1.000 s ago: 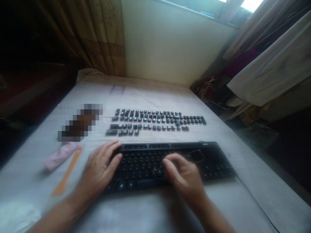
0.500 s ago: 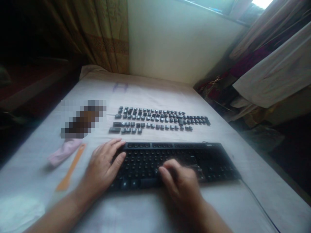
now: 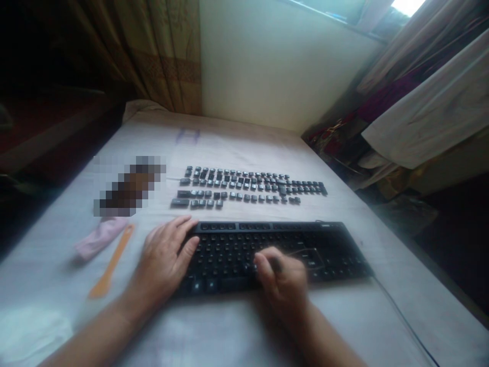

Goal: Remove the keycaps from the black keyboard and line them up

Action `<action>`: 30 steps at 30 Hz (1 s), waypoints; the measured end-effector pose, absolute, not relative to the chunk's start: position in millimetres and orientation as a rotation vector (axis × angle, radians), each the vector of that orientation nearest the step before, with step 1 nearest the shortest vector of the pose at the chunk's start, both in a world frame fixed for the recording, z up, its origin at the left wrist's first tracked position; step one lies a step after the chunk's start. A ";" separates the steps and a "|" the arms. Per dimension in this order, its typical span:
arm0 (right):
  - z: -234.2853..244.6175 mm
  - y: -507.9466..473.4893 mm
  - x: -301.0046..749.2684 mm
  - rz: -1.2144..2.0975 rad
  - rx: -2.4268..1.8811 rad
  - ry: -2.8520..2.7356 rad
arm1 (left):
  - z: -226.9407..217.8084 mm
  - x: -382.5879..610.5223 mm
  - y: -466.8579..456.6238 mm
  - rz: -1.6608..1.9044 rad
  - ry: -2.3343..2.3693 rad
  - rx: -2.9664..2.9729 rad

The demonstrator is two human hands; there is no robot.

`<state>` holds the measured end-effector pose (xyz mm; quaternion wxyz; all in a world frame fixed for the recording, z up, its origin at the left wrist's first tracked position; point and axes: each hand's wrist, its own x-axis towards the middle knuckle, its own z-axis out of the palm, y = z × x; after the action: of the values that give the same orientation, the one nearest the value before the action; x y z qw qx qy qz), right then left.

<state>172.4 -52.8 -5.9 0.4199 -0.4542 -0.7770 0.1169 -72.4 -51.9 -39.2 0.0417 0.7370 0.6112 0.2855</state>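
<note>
A black keyboard (image 3: 237, 250) lies on the sheet-covered surface, most of its key positions bare of caps. My left hand (image 3: 168, 255) lies across the keyboard's left end, fingers stretched along the corner and thumb apart on the key area. Over the lower middle of the keyboard, my right hand (image 3: 284, 275) is closed around a keycap puller with a dark handle; its thin wire loop (image 3: 322, 260) sticks out to the right. The puller's other end is hidden by my fingers, near the thumb tip. Behind the keyboard, loose black keycaps (image 3: 239, 195) are laid out in several rows.
An orange spatula-like tool (image 3: 112, 262) and a pink cloth item (image 3: 101, 237) lie to the left, below a pixelated patch. The keyboard cable (image 3: 405, 316) runs off at the right. White fabric (image 3: 424, 112) hangs at the right; a curtain (image 3: 175, 56) hangs behind.
My right hand has shifted slightly and turned, so the puller's wire loop shows more plainly. My left hand stays on the keyboard. The whole view has moved a little.
</note>
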 end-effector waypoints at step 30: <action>17.3 -61.0 148.6 0.286 -1.035 -1.898 | -7.6 -41.4 -87.7 1.129 1.458 2.077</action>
<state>148.6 -61.0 17.3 0.4621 -0.4209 -0.7719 0.1161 -41.4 -87.7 -7.6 0.1810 0.7356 0.5162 0.3996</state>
